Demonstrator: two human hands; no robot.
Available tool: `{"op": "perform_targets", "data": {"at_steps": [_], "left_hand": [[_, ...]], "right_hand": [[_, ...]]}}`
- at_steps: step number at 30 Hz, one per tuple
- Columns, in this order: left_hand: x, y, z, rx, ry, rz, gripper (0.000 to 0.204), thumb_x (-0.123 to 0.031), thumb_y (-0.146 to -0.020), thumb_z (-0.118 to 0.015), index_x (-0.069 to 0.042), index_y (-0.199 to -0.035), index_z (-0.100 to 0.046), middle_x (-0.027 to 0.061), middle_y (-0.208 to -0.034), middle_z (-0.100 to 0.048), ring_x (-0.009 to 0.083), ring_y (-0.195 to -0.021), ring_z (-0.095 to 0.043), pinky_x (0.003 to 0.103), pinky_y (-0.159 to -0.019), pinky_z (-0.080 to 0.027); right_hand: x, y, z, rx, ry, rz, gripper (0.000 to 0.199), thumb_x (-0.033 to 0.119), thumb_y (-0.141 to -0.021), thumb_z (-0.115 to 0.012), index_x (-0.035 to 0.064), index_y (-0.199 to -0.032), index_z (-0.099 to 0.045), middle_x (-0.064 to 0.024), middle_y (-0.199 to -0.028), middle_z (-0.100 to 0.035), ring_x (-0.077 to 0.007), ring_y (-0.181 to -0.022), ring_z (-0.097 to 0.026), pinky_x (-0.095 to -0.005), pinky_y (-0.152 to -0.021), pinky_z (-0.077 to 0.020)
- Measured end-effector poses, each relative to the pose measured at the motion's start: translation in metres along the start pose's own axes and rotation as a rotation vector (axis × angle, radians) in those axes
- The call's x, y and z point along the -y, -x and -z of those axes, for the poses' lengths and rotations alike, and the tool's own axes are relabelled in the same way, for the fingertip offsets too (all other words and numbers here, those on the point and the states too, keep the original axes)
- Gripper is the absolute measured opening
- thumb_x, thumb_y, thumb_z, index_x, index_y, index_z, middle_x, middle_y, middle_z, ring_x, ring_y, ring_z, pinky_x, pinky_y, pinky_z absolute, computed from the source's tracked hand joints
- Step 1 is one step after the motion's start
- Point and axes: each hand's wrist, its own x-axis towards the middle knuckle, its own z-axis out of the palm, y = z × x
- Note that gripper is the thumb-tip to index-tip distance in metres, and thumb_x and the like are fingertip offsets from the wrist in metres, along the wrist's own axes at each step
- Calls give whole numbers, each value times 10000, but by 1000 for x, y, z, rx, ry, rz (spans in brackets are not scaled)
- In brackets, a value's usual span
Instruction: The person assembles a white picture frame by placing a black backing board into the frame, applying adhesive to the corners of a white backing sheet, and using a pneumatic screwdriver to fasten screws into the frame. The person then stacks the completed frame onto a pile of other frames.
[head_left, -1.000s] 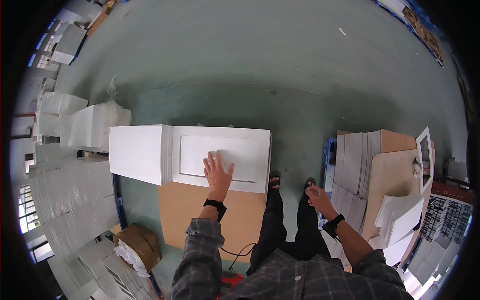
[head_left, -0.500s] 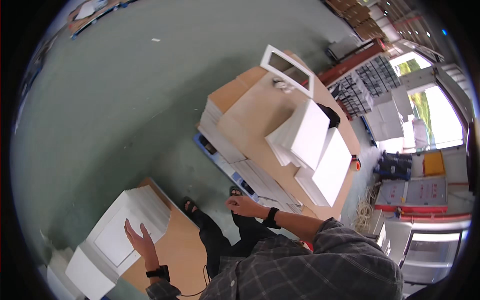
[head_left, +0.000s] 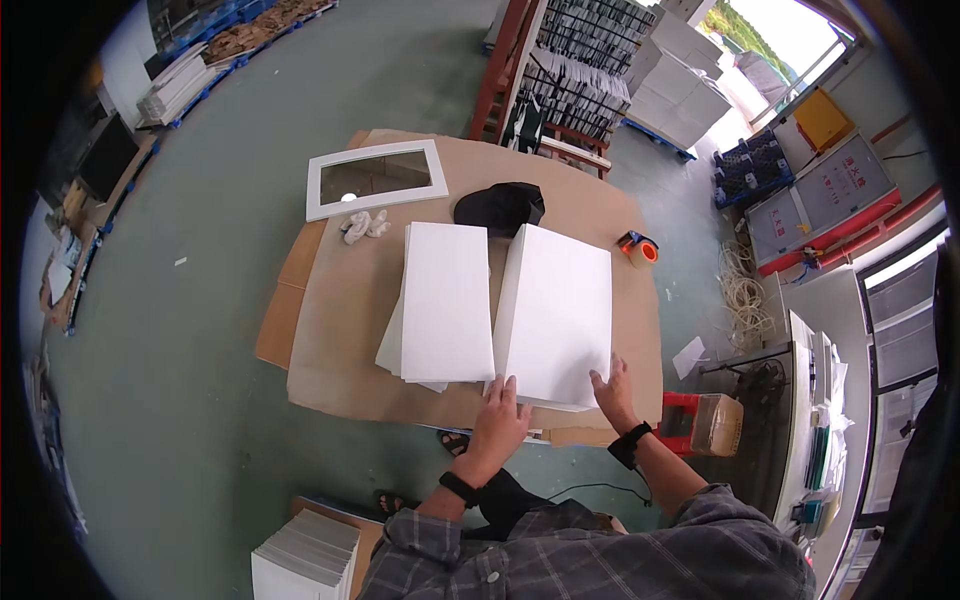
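Observation:
Two stacks of white rectangular sheets or boards lie side by side on brown cardboard (head_left: 350, 300) atop a waist-high pile. At the near left corner of the right-hand white stack (head_left: 560, 310) is my left hand (head_left: 500, 428), fingers extended against its edge. My right hand (head_left: 615, 393) touches that stack's near right corner, with thumb and fingers apart. The left-hand white stack (head_left: 447, 300) has several uneven sheets under its top. Beyond it lie a white frame with a dark pane (head_left: 375, 178), a crumpled pale cloth or pair of gloves (head_left: 364, 226) and a black cloth-like item (head_left: 500, 207).
An orange-cored tape roll (head_left: 645, 254) sits at the cardboard's right edge. Behind me at lower left stands another stack of white sheets (head_left: 305, 550). A red stool (head_left: 680, 420) with a carton is on the right, near a cluttered bench (head_left: 800, 430). Loaded racks (head_left: 580, 80) stand beyond.
I have turned from the low stack on the left to the cardboard-topped pile. Both hands, previously raised and apart with nothing in them, now touch the near corners of the right-hand white stack.

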Motion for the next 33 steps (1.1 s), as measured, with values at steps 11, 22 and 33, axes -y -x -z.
{"op": "perform_targets", "data": {"at_steps": [11, 22, 33], "left_hand": [[-12, -61, -70, 19, -216, 193, 644, -271, -941, -700, 51, -1449, -470, 318, -1442, -490, 457, -1309, -531, 506, -1077, -468], [-62, -58, -11, -158, 323, 120, 559, -169, -958, -706, 32, -1419, -461, 337, -1231, -615, 514, -1072, -638, 500, -941, -537], [8, 75, 140, -482, 1143, 516, 277, -205, -1036, -662, -49, -1263, -633, -15, -997, -662, 42, -862, -571, 231, -735, -467]], "right_hand": [[-47, -8, -3, 99, -232, -104, 537, 146, -946, -714, -91, -1396, -541, -292, -1309, -598, -393, -1156, -622, -448, -985, -516], [-23, -16, 57, -93, -878, -235, 547, 234, -1065, -604, -72, -1495, -458, -185, -1418, -573, -239, -1205, -599, -362, -1033, -479], [189, -12, 74, 392, -772, 249, 485, 86, -1004, -660, 3, -1463, -525, -53, -1173, -559, -92, -863, -566, -257, -734, -514]]}}
